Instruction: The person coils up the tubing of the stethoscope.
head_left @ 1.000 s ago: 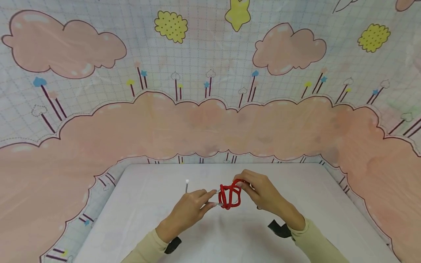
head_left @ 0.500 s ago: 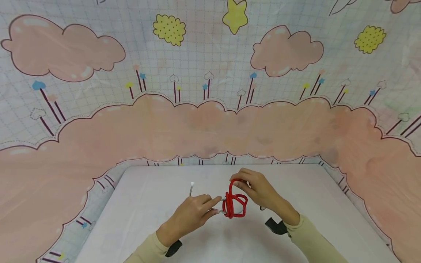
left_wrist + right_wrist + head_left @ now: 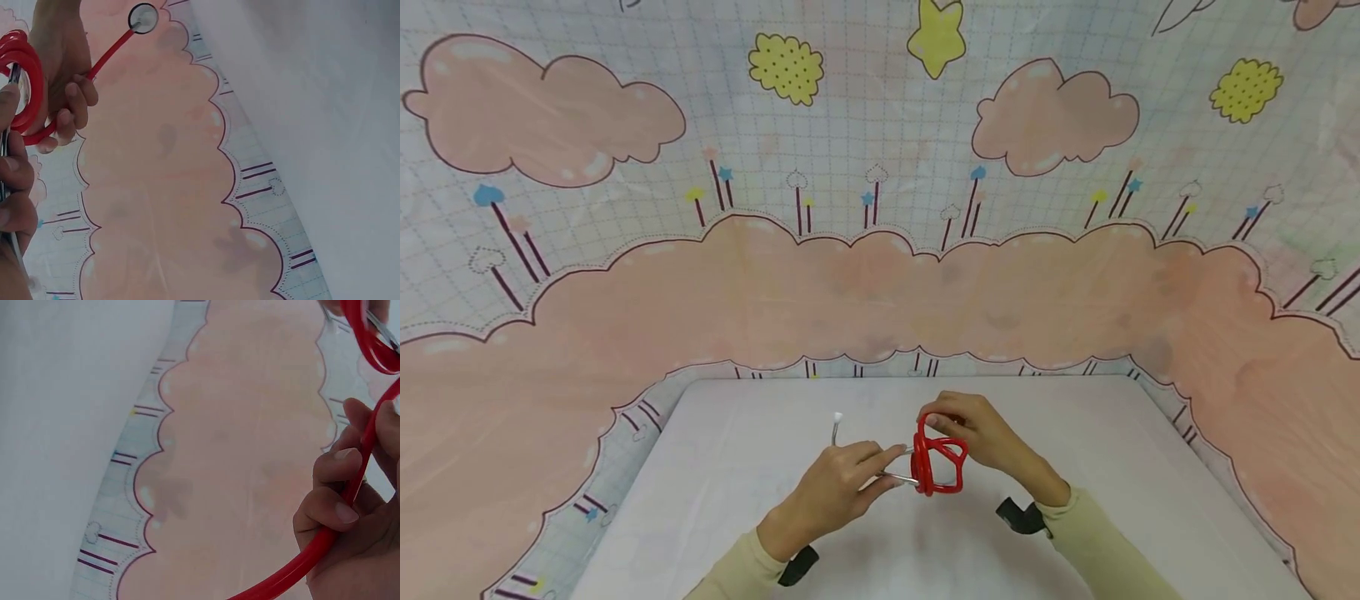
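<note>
A stethoscope with shiny red tubing (image 3: 925, 477) is held up between both hands, over the table. Its tube is wound in several loops round the metal ear tubes. My left hand (image 3: 838, 487) pinches those metal ear tubes (image 3: 898, 477), and one white ear tip (image 3: 838, 417) sticks up behind it. My right hand (image 3: 983, 432) holds the tubing at the top of the coil. In the right wrist view its fingers (image 3: 328, 509) curl round the red tube. The round chest piece (image 3: 144, 19) shows in the left wrist view at the tube's free end, past the right hand.
A white table (image 3: 737, 408) lies under the hands. Behind it and at its sides hangs a cloth printed with pink clouds (image 3: 1060, 117) and stars. A black strap (image 3: 1021, 517) shows by the right wrist, another black strap (image 3: 798, 567) by the left.
My right hand lifted a stretch of tubing above the coil, then came down and left, close against it. The raised loop is smaller now. The left hand keeps its hold, shifted slightly right.
</note>
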Tool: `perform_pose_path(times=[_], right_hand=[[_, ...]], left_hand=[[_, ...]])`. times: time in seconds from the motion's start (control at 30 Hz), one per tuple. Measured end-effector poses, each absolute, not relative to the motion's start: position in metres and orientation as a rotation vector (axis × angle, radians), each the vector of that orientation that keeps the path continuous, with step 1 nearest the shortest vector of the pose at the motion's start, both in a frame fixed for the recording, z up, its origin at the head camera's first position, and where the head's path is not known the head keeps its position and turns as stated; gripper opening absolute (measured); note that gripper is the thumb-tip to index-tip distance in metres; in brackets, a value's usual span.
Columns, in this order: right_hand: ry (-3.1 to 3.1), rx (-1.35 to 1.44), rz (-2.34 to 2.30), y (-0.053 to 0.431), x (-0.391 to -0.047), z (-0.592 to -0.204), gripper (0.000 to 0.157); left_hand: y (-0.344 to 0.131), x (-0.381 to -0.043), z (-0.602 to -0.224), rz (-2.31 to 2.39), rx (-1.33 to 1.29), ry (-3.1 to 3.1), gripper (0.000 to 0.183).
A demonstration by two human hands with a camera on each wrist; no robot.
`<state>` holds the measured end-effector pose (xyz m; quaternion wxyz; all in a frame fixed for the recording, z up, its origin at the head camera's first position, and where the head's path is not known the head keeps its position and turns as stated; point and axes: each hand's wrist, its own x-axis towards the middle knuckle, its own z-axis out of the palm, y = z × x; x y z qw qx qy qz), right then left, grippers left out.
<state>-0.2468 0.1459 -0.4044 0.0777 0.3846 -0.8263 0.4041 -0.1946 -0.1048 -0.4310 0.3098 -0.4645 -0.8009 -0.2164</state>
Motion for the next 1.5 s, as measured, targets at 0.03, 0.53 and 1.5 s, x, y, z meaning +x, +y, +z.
perform_pose_path(times=[0.03, 0.53, 1.5], right_hand=[[-2.484, 1.141, 1.238, 0.145, -0.247, -0.407, 0.015], [-2.567, 0.922, 1.406, 0.149, -0.249, -0.436, 0.013], [-2.546, 1.014, 1.597, 0.145, -0.221, -0.452, 0.021]], left_hand=[[-0.105, -0.195, -0.431, -0.603, -1.222, -2.103, 0.041], [-0.107, -0.209, -0.437, -0.845, -1.036, -2.076, 0.037], [-0.117, -0.211, -0.447, -0.966, -0.775, -2.241, 0.041]])
